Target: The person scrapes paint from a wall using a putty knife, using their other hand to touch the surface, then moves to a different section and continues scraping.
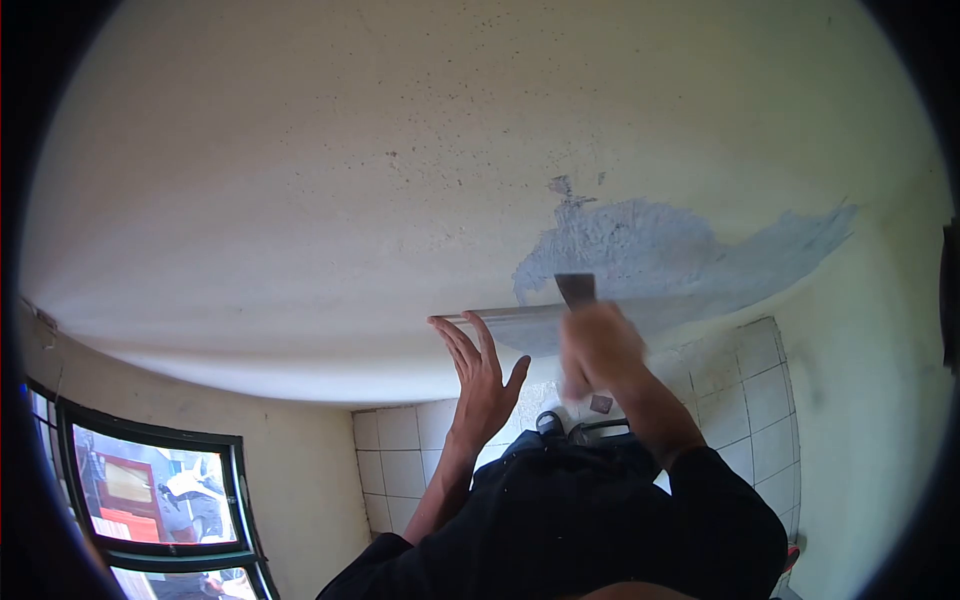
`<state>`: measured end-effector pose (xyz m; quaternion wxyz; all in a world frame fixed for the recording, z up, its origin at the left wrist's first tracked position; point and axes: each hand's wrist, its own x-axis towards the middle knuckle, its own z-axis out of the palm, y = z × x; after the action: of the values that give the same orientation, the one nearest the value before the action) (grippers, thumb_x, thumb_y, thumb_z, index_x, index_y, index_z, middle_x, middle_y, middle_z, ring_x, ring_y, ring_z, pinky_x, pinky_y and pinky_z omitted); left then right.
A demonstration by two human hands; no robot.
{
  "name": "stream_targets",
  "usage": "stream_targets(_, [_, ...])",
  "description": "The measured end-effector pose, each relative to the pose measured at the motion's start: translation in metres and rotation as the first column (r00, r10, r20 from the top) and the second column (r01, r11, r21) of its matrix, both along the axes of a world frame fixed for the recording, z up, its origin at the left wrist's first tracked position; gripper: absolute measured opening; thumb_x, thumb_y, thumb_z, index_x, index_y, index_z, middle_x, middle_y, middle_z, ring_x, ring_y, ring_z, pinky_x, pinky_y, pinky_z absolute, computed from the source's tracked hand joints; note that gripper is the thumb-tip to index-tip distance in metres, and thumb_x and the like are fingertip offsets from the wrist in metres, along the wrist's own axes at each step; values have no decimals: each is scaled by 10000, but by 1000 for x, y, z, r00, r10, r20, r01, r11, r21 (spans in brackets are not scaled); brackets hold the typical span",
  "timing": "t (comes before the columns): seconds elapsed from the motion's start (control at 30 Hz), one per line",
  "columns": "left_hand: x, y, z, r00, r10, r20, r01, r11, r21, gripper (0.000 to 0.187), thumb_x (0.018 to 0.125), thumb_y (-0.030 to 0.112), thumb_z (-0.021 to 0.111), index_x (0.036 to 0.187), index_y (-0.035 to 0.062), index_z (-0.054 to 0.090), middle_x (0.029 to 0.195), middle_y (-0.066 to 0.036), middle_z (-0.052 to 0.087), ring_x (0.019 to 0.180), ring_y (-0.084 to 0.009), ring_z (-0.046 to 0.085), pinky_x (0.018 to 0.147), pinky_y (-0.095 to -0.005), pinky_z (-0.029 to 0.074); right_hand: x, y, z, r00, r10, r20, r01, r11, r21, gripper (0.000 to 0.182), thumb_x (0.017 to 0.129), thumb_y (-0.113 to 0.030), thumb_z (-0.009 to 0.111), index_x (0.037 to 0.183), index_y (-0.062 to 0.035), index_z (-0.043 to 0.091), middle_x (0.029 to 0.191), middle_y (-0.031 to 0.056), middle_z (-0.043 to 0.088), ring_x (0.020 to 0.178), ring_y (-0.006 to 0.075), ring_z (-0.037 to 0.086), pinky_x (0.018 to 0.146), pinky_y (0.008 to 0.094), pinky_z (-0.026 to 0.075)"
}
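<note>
My right hand (602, 350), slightly blurred, is wrapped round a scraper (576, 289) with a flat dark blade. The blade is at the lower edge of a grey-blue bare patch (640, 240) on the pale wall (330, 220). To the left, my left hand (482, 375) has its fingers spread, with the fingertips at the left end of a thin ledge or strip (510, 312) along the wall. Nothing is held in that hand. Whether the blade touches the wall cannot be made out.
White floor tiles (750, 410) show below the wall. A dark-framed window (240, 490) is at the lower left. Near my feet, a small brownish piece (601, 404) and a dark curved object (600, 425) lie low down. Dark specks dot the upper wall.
</note>
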<state>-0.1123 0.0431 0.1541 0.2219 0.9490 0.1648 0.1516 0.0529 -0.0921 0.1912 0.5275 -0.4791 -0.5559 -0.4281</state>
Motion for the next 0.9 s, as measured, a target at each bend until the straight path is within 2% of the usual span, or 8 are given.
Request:
stream_targets(0.13, [-10,0,15,999,-38,12,39,997,-72,918,1021,243,740,1708,29,171,1649,-482,-205,1547,-659,-156,1272,-693,148,-2,11,-28,1000,-13,-15,14,998,53,203,696,-76,650,668,-117,453,682,37,572,554,241,565,612,397,521])
stream_targets(0.2, [-22,10,27,997,61,40,-58,996,-65,516,1006,126,733,1508,93,618,1705,-368,240,1534,-462,426,1275,-630,274,-14,-17,2,962,263,-80,-265,964,-20,243,707,-42,665,648,-127,445,642,22,562,580,221,599,679,375,525])
stream_targets(0.3, [-42,33,43,973,154,174,-175,978,114,551,977,65,729,1509,170,630,1704,-280,340,1484,-367,521,1285,-602,287,-10,-17,17,945,326,-14,-326,945,14,303,713,-38,682,611,-142,416,595,3,510,575,196,598,677,337,487])
stream_targets(0.47, [-22,46,96,884,151,442,-344,852,396,1078,829,106,878,1716,256,284,1796,-225,-52,1651,-472,-5,1283,-712,204,0,1,-5,966,258,-24,-258,966,20,273,730,7,639,638,-129,421,622,18,538,553,204,586,668,349,511])
stream_targets(0.63, [22,73,81,905,99,414,-307,826,473,1504,694,357,1006,1741,255,-68,1715,-315,-291,1573,-551,-263,1228,-794,-36,-25,-11,-38,883,-412,-224,172,730,-662,279,768,-60,733,678,-105,473,699,51,621,595,214,626,688,375,535])
stream_targets(0.7, [32,78,74,912,111,395,-316,803,505,1644,649,463,1017,1705,206,-216,1629,-387,-392,1493,-583,-393,1167,-803,-184,9,17,-34,983,135,-127,-143,988,-59,283,771,-83,751,675,-102,486,703,66,628,631,213,653,713,384,541])
stream_targets(0.83, [31,81,72,927,108,361,-307,771,558,1649,665,471,1009,1689,162,-247,1611,-402,-407,1489,-580,-400,1176,-793,-175,-11,-13,17,885,462,-48,-461,887,36,309,697,-40,669,589,-164,408,597,3,463,493,188,527,537,341,406])
stream_targets(0.9, [30,79,73,935,152,321,-324,732,599,1673,675,471,1006,1662,127,-300,1606,-406,-412,1501,-563,-397,1202,-770,-145,-2,-14,6,985,161,-58,-170,955,-241,303,686,-38,654,585,-165,399,584,1,453,492,189,525,526,346,412])
